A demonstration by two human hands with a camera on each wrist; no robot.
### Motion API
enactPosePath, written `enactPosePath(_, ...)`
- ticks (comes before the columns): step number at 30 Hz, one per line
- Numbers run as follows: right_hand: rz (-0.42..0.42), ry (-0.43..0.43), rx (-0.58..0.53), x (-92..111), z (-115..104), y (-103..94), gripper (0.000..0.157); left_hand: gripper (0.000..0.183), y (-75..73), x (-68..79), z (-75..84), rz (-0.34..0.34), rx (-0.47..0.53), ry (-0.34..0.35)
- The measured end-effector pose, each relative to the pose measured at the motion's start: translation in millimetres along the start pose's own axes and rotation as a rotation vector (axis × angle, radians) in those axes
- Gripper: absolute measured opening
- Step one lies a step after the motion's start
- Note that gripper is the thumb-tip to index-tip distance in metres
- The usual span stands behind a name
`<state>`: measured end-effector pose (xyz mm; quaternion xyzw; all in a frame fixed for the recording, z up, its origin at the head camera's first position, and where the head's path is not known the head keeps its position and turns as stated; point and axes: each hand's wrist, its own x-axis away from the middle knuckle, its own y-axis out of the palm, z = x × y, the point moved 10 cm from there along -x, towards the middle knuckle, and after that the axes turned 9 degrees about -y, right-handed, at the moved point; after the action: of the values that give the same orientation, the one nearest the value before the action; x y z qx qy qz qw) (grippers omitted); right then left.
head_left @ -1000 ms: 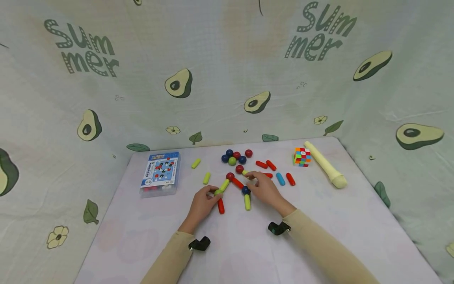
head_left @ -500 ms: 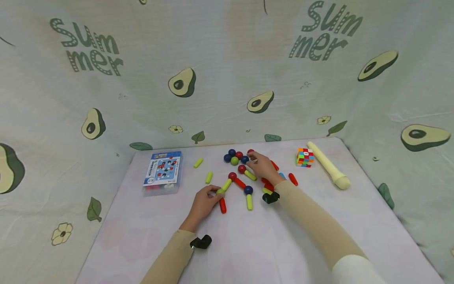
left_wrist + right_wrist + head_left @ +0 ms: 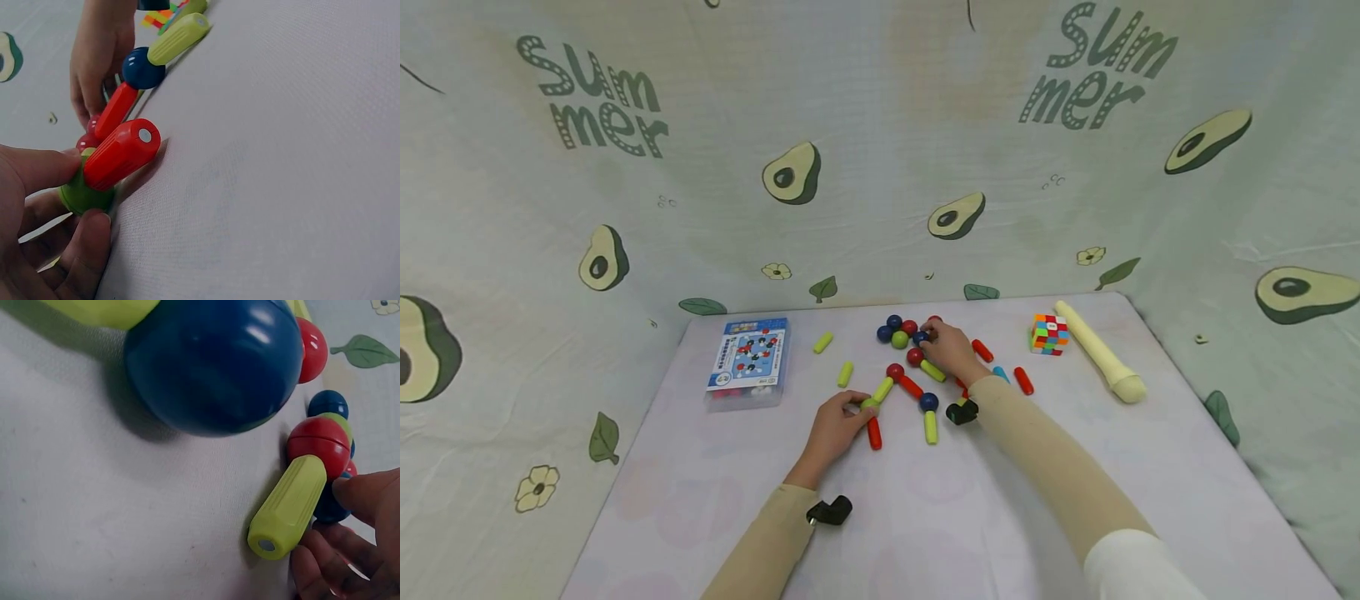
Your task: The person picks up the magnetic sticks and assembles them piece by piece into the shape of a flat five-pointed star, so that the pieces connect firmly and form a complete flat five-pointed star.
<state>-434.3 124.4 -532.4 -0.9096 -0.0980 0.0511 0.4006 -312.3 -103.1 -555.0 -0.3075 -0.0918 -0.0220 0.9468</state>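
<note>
Blue ball (image 3: 329, 508), pinched in the right hand (image 3: 952, 350): it lies beyond the chain (image 3: 912, 387), a little right of the chain's far corner, at the edge of the ball cluster (image 3: 899, 339). The thumb rests on one side and fingers lie opposite, so the ball sits at the fingertips; whether it is lifted off the table cannot be told.

The chain forms a bent line of rods and balls, its far corner a red ball (image 3: 895, 372) and its two end rods pointing toward the person. The left hand (image 3: 835, 429) grips the chain's green ball (image 3: 84, 190) between thumb and fingers, at the near left bend; the red end rod (image 3: 122, 156) projects freely beside the thumb.

Key relation: between the blue ball and the chain lies a loose pair, a red ball joined to a yellow-green rod (image 3: 933, 370). The rod's long axis runs from its red ball toward the near right, beyond the chain's right arm, and its free end shows a metallic disc. The blue ball is just past the pair's red ball, on the side away from that disc; contact between the two is not resolved. Judged from this layout, a join at the disc would require bringing the ball round to the near side.
</note>
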Motion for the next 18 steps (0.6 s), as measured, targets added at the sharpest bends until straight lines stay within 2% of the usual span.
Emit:
enactPosePath(9,0.005,0.026,-0.031,4.3,6.3,-2.9,0.037,0.028,0.8,0.7,-0.6,-0.004,-0.005,-0.007)
enactPosePath(18,-0.031,-0.038,-0.02,22.3,0.8,-9.6,0.039,0.028,-0.7,0.7,1.6,-0.005,-0.008,-0.013)
